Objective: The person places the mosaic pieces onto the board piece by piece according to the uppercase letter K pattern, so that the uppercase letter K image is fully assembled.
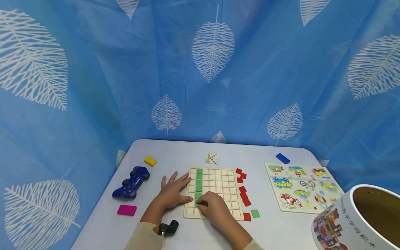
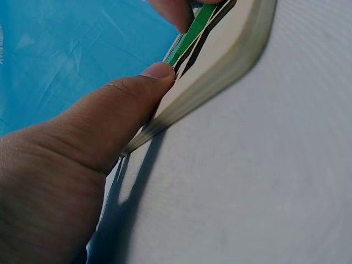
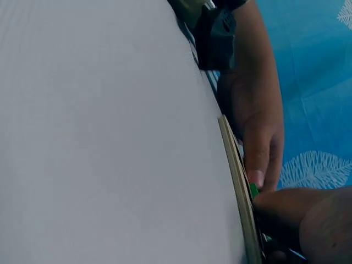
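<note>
A wooden grid board (image 1: 218, 200) lies on the table with a column of green tiles (image 1: 199, 177) in its left part. My left hand (image 1: 173, 192) rests at the board's left edge with fingers spread, its thumb (image 2: 157, 71) touching the edge. Over the lower left of the grid, my right hand (image 1: 213, 207) pinches a green square tile (image 1: 197, 203) at the bottom of that column. In the left wrist view this green tile (image 2: 190, 36) sits slightly raised at the board. The right fingers hide part of it.
Red tiles (image 1: 243, 196) and one loose green tile (image 1: 255, 213) lie right of the board. A small pattern card (image 1: 212, 158) sits behind it. Left are a game controller (image 1: 132, 182), a yellow block (image 1: 150, 161) and a pink block (image 1: 126, 210). Right are a picture puzzle (image 1: 304, 187), a blue block (image 1: 283, 158) and a bucket (image 1: 337, 222).
</note>
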{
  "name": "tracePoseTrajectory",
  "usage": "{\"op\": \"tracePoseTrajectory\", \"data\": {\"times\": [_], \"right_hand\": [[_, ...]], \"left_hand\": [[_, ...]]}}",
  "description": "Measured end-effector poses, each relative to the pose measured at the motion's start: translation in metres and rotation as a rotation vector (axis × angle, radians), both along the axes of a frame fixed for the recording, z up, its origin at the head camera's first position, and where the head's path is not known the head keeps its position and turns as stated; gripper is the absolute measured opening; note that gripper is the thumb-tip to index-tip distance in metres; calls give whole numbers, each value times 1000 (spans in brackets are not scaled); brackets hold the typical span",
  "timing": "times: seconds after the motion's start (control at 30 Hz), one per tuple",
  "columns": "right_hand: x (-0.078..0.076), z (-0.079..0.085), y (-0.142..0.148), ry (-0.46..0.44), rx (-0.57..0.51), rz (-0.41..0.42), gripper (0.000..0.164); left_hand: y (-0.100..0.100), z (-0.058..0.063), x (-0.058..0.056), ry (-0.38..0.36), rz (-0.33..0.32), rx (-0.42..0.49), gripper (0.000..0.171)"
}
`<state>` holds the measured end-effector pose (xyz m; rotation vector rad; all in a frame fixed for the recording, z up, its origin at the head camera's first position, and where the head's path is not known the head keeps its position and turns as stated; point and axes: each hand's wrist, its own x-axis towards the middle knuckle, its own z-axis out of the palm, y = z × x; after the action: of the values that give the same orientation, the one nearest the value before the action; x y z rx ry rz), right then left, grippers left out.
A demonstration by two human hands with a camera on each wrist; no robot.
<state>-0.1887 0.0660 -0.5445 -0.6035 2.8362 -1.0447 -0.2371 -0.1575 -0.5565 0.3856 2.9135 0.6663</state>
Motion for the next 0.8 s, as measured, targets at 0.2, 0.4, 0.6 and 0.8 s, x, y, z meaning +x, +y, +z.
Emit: {"op": "tracePoseTrajectory", "data": {"times": [0.2, 0.4, 0.6, 0.8], "right_hand": [[0, 2, 0, -24, -31, -11, 10], [0, -1, 20, -26, -120, -27, 11], [0, 3, 92, 12, -176, -229, 18], [10, 4, 166, -127, -48, -231, 24]], "left_hand": [[0, 0, -2, 7, 10, 1, 94], [0, -4, 0, -2, -2, 20, 94], [1, -4, 0, -1, -2, 38, 93], [1, -1, 1, -6, 4, 43, 93]]}}
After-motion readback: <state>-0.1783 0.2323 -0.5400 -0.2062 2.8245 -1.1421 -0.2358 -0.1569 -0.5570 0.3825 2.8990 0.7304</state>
